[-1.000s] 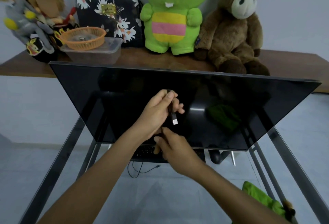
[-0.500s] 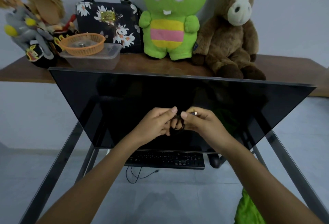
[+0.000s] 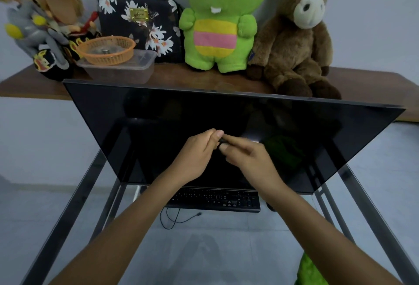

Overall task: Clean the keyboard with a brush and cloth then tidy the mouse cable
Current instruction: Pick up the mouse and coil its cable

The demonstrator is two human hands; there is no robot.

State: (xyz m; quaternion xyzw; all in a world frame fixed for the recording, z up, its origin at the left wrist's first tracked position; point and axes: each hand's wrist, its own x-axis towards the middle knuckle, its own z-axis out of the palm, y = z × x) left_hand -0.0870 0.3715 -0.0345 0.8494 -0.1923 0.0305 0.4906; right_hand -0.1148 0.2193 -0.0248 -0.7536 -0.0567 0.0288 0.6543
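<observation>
My left hand (image 3: pixel 196 156) and my right hand (image 3: pixel 250 160) meet above a dark glass table top (image 3: pixel 136 114). Between their fingertips they pinch a small bundle of black mouse cable (image 3: pixel 221 141), mostly hidden by the fingers. Seen through the glass, the black keyboard (image 3: pixel 217 201) lies lower down, with its own loose cable (image 3: pixel 179 219) trailing below it. A dark mouse (image 3: pixel 271 207) peeks out right of the keyboard, largely behind my right forearm. A green cloth (image 3: pixel 309 271) shows at the bottom right edge. No brush is visible.
A wooden shelf (image 3: pixel 362 80) behind the glass top holds a green plush toy (image 3: pixel 220 26), a brown plush horse (image 3: pixel 294 42), a floral bag (image 3: pixel 138 19), an orange basket (image 3: pixel 106 50) on a clear box (image 3: pixel 122 70), and dolls (image 3: pixel 43 26). Metal table legs (image 3: pixel 74 212) flank both sides.
A second ago my left hand held the cable upright with its plug showing and my right hand was below it. Both hands have since come together at the same height around the bundled cable.
</observation>
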